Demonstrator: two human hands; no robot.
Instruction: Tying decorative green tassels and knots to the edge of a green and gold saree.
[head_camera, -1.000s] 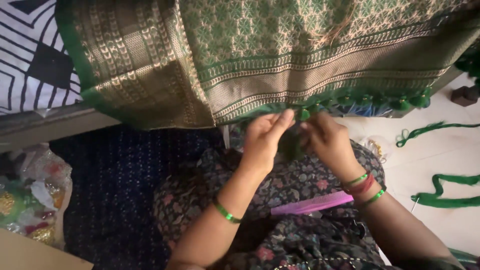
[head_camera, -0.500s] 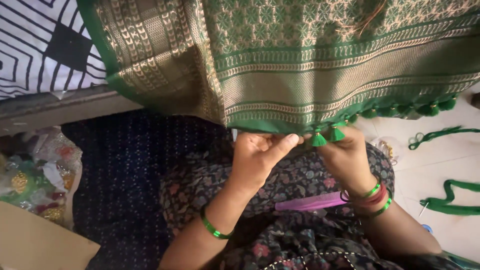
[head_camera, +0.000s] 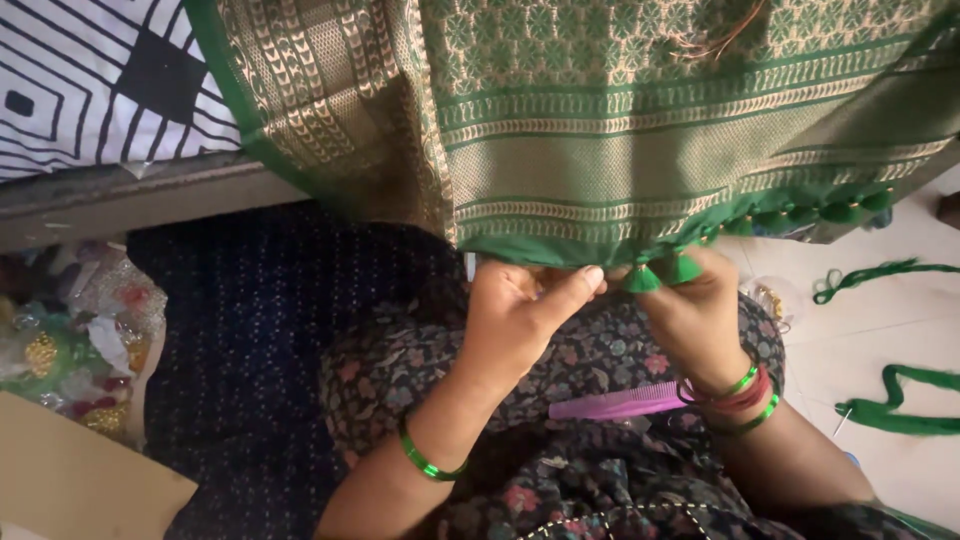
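A green and gold woven cloth (head_camera: 600, 130) hangs down in front of me from a bed edge. Its lower hem carries a row of small green tassels (head_camera: 800, 213). My left hand (head_camera: 520, 310) pinches the hem from below, thumb stretched toward the right. My right hand (head_camera: 695, 315) holds the hem beside it, with two green tassels (head_camera: 660, 273) hanging at its fingertips. Both wrists wear green bangles. A pink comb (head_camera: 620, 403) lies across my lap on the floral dress.
Green thread bundles (head_camera: 900, 410) and a loose green strand (head_camera: 870, 272) lie on the pale floor at right. A clear bag of shiny beads and trims (head_camera: 70, 350) sits at left above a cardboard sheet (head_camera: 70, 490). A black-and-white patterned sheet (head_camera: 100, 80) covers the bed.
The cloth hem has been lifted and spread, so the two tassels at my fingers now hang free. Both hands moved slightly lower and the view shifted left.
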